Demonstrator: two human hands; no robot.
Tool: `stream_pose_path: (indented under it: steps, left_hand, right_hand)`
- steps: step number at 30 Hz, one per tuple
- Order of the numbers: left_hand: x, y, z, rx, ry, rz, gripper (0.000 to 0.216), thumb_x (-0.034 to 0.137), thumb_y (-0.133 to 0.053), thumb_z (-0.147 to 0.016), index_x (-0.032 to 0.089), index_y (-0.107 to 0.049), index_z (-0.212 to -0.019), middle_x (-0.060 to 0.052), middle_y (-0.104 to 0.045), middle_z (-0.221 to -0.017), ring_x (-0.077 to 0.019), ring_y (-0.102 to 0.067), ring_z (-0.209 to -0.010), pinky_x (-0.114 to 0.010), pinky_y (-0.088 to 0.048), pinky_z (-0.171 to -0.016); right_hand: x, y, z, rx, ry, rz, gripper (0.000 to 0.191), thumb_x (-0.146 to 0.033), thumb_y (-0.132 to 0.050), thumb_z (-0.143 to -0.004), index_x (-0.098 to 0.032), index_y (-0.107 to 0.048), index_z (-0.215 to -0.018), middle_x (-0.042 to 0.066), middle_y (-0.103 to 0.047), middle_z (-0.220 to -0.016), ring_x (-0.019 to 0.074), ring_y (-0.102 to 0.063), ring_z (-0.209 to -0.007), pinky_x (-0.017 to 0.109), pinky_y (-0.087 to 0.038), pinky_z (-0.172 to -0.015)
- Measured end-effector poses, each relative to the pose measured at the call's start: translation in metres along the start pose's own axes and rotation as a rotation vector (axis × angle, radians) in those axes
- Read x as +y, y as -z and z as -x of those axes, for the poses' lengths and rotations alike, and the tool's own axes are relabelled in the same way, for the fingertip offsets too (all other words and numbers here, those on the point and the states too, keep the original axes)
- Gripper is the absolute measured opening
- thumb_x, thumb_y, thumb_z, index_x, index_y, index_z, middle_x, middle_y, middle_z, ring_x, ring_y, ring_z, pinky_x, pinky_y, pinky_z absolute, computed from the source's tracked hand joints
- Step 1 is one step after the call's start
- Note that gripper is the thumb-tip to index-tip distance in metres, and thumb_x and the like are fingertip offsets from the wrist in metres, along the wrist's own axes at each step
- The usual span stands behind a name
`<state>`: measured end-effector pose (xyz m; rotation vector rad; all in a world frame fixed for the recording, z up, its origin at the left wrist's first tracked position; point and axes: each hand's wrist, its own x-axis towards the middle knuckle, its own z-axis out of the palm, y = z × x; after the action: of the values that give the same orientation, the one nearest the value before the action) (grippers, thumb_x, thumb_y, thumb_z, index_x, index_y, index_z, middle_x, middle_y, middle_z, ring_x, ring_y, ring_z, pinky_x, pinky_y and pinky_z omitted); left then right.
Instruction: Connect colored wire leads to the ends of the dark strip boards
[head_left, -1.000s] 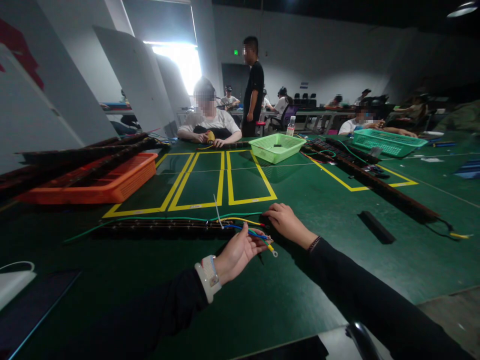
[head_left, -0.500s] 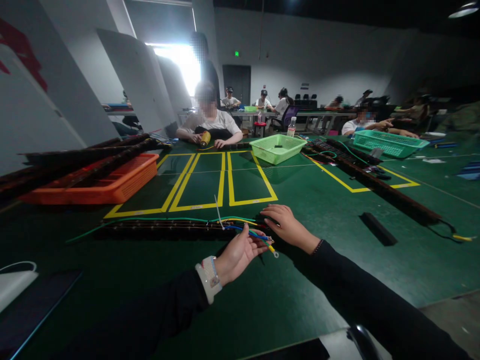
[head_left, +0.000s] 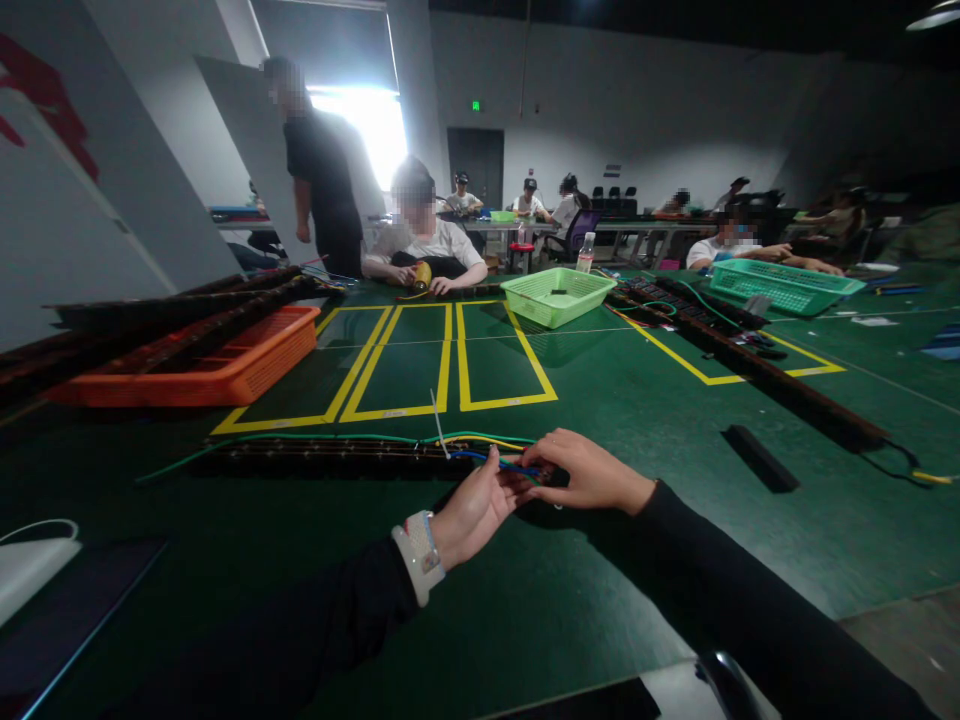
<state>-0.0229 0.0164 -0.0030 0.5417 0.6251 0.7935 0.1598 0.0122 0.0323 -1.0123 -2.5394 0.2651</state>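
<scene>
Blue and green wires (head_left: 480,457) run from the right end of a long black strip (head_left: 322,458) on the green table. My left hand (head_left: 480,510), palm up, supports these wires across its fingers, with the thumb raised beside them. From the right, my right hand (head_left: 589,473) closes its fingers and thumb round the wire ends, which are mostly hidden behind them. A white cable tie (head_left: 438,424) sticks up from the strip just left of my hands. A green wire (head_left: 172,467) lies along the strip and runs out past its left end.
An orange basket (head_left: 262,360) bearing long dark strips stands at the left. A light green basket (head_left: 559,298) is farther back, and a black block (head_left: 760,458) lies to the right. Yellow tape (head_left: 394,413) marks the table. A co-worker (head_left: 431,250) sits opposite, holding a yellow tool.
My right hand has moved down and closed round the wire ends, covering the ring terminal. My left hand is nearly still. A standing person behind has moved left.
</scene>
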Motion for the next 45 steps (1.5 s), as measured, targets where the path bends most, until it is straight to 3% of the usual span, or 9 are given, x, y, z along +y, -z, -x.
stream_pose_path:
  steps: [9,15,18,23,27,31,37,41,45]
  left_hand:
    - [-0.001,0.002,-0.001,-0.085,-0.007,0.016,0.037,0.036,-0.036,-0.092,0.008,-0.054,-0.108,-0.018,-0.064,-0.107,-0.0229,-0.061,-0.102,-0.041,-0.038,-0.099]
    - [0.001,0.0,0.002,-0.053,-0.023,-0.047,0.032,0.032,-0.041,-0.091,0.006,-0.057,-0.098,-0.019,-0.066,-0.098,-0.0229,-0.064,-0.093,-0.04,-0.042,-0.095]
    - [0.001,-0.001,0.003,-0.035,-0.042,-0.081,0.028,0.031,-0.042,-0.09,0.008,-0.058,-0.089,-0.016,-0.067,-0.088,-0.0214,-0.065,-0.083,-0.037,-0.047,-0.085]
    - [0.002,-0.002,0.005,-0.01,-0.036,-0.085,0.026,0.032,-0.044,-0.089,0.01,-0.057,-0.082,-0.012,-0.067,-0.079,-0.0183,-0.065,-0.074,-0.031,-0.049,-0.074]
    - [0.003,-0.002,0.005,-0.013,-0.022,-0.059,0.032,0.035,-0.041,-0.09,0.01,-0.058,-0.08,-0.012,-0.067,-0.078,-0.0183,-0.065,-0.074,-0.031,-0.048,-0.075]
    - [0.002,-0.001,0.003,-0.03,-0.015,-0.051,0.037,0.039,-0.04,-0.09,0.008,-0.06,-0.084,-0.014,-0.067,-0.081,-0.0191,-0.065,-0.078,-0.033,-0.048,-0.079]
    - [0.0,0.002,0.001,-0.023,-0.024,-0.028,0.036,0.04,-0.04,-0.09,0.011,-0.061,-0.093,-0.011,-0.067,-0.085,-0.0168,-0.064,-0.077,-0.031,-0.049,-0.076]
    - [-0.001,0.002,0.0,-0.042,-0.048,0.01,0.034,0.039,-0.041,-0.09,0.011,-0.06,-0.098,-0.011,-0.067,-0.088,-0.0166,-0.063,-0.082,-0.033,-0.048,-0.083]
    - [0.0,0.001,0.0,-0.066,-0.019,0.0,0.034,0.038,-0.042,-0.09,0.009,-0.06,-0.095,-0.013,-0.067,-0.087,-0.019,-0.064,-0.085,-0.037,-0.046,-0.087]
  right_hand:
    - [0.005,0.007,0.006,-0.168,-0.152,-0.128,0.05,-0.017,-0.054,-0.08,-0.024,-0.048,-0.129,-0.002,-0.061,-0.07,0.0095,-0.053,-0.056,0.02,-0.037,-0.054]
    - [0.019,0.004,0.005,0.079,-0.163,0.009,0.027,-0.018,-0.047,-0.086,-0.019,-0.063,-0.108,0.006,-0.067,-0.097,0.0165,-0.061,-0.089,0.028,-0.046,-0.079]
    - [0.022,0.0,0.005,0.159,-0.191,0.082,0.025,-0.02,-0.047,-0.088,-0.019,-0.064,-0.107,0.006,-0.067,-0.097,0.0174,-0.062,-0.089,0.029,-0.047,-0.08]
    - [0.025,-0.011,0.006,0.086,-0.24,0.099,0.024,-0.02,-0.048,-0.087,-0.021,-0.065,-0.104,0.005,-0.069,-0.095,0.0173,-0.063,-0.086,0.029,-0.047,-0.077]
    - [0.028,-0.013,0.005,-0.006,-0.212,0.131,0.024,-0.021,-0.049,-0.088,-0.023,-0.065,-0.106,0.005,-0.068,-0.091,0.0169,-0.062,-0.084,0.028,-0.046,-0.074]
    - [0.021,-0.004,0.004,0.126,-0.155,0.222,0.025,-0.03,-0.049,-0.089,-0.02,-0.066,-0.105,0.008,-0.063,-0.085,0.0181,-0.057,-0.081,0.03,-0.042,-0.073]
    - [0.002,-0.004,0.004,0.134,0.124,0.145,0.041,-0.045,-0.051,-0.087,-0.021,-0.056,-0.12,0.006,-0.06,-0.083,0.0174,-0.053,-0.079,0.031,-0.041,-0.074]
    - [0.003,-0.015,0.002,0.192,0.166,0.164,0.031,-0.033,-0.046,-0.092,-0.02,-0.058,-0.117,0.006,-0.059,-0.081,0.0162,-0.053,-0.077,0.032,-0.043,-0.076]
    - [0.007,-0.019,0.0,0.244,0.071,0.127,0.027,-0.025,-0.043,-0.092,-0.018,-0.061,-0.112,0.007,-0.059,-0.082,0.017,-0.053,-0.078,0.032,-0.045,-0.074]
